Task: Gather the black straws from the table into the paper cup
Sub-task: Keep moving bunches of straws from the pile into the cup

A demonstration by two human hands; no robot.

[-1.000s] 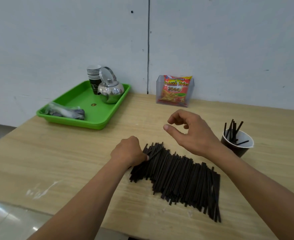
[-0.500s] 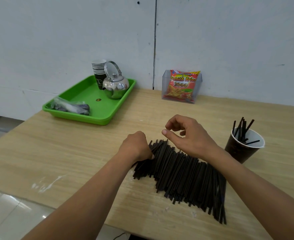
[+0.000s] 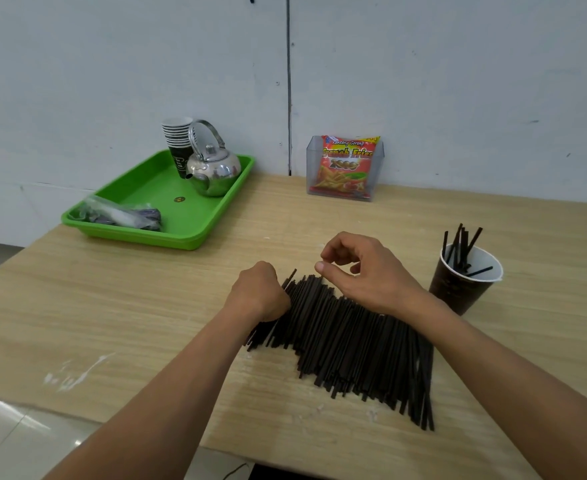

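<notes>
Green tray (image 3: 195, 241) at far left corner of tabletop (image 3: 118, 299), one corner reaching the wall. On it: crumpled clear plastic bag (image 3: 120, 214) at its near left end, stack of paper cups (image 3: 177, 142) at its far end, shiny steel kettle (image 3: 214, 172) touching the stack on its right, handle up. White smear (image 3: 73, 372) on tabletop near front edge, left side. Clear acrylic holder (image 3: 378, 174) at far edge against the wall, mid-tabletop, red French fries snack packet (image 3: 346, 164) standing upright inside it

Left hand (image 3: 258, 293) knuckles up on left end of the pile, grip clenched on black straws (image 3: 350, 341); one straw tip pokes out slanted just past the fist; fingertips hidden under the hand. The pile lies flat in a wide row, centre to front right of tabletop, straws roughly parallel, the row slanting toward front edge at its right. Right hand (image 3: 368, 271) just above far edge of the pile, grip released: fingers loosely curled, thumb out, nothing held; wrist over the straws

Dark paper cup (image 3: 456, 292) upright just right of the right wrist, near right edge, apart from the pile, with a few black straws already leaning inside against its rim
</notes>
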